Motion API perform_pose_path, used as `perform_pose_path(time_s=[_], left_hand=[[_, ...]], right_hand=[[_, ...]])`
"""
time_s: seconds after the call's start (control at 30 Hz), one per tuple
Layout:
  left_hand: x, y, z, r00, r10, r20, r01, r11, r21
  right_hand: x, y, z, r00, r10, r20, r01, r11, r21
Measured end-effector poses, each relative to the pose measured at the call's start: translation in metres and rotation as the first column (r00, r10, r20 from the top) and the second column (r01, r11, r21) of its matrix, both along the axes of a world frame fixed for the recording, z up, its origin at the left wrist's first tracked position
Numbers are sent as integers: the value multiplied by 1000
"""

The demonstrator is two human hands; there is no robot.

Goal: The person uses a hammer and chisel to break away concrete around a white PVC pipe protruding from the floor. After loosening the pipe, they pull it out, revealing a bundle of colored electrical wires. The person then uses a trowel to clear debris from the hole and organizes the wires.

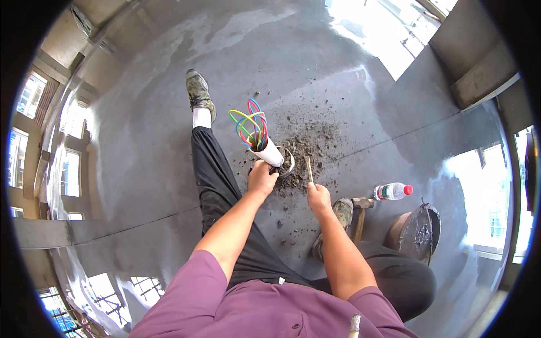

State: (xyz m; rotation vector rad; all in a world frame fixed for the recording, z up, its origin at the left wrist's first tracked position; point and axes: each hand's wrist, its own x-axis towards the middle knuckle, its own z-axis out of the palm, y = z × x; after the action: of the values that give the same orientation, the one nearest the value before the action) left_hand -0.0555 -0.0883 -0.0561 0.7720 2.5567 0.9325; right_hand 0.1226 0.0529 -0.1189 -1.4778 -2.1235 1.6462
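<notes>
Current step (judged): steady the white pipe point(269, 153) with one hand while the other applies a tool to the loose debris point(324, 135) at its base. The pipe is well in from the edges of the floor point(152, 141), tilted in view; its lower end is hidden. The left hand point(262, 179) is closed around the pipe's lower part. The right hand point(319, 198) is closed around a slim, light-coloured tool point(309, 169).

Further tool work calls for a steady left grip and a tip kept off the coloured wires point(259, 141).

Surroundings: a white ring point(292, 163) lies between pipe and tool, the nearest obstruction. Toward the floor's right edge are a hammer point(363, 203) beside the right shoe point(343, 211), a red-capped bottle point(389, 192) and a bucket point(399, 228); these appear to leave the tool's path free.
</notes>
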Motion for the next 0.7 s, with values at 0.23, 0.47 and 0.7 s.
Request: perform_pose_path(time_s=[0.23, 0.47, 0.7], left_hand=[[2, -4, -17, 992, 121, 33, -122, 992, 20], [-13, -2, -18, 995, 79, 67, -74, 994, -84], [-22, 3, -12, 997, 9, 70, -5, 999, -48]], right_hand=[[-6, 3, 34, 997, -60, 38, 59, 998, 9], [-7, -1, 35, 996, -27, 86, 25, 999, 25], [-6, -1, 41, 996, -54, 71, 53, 999, 13]])
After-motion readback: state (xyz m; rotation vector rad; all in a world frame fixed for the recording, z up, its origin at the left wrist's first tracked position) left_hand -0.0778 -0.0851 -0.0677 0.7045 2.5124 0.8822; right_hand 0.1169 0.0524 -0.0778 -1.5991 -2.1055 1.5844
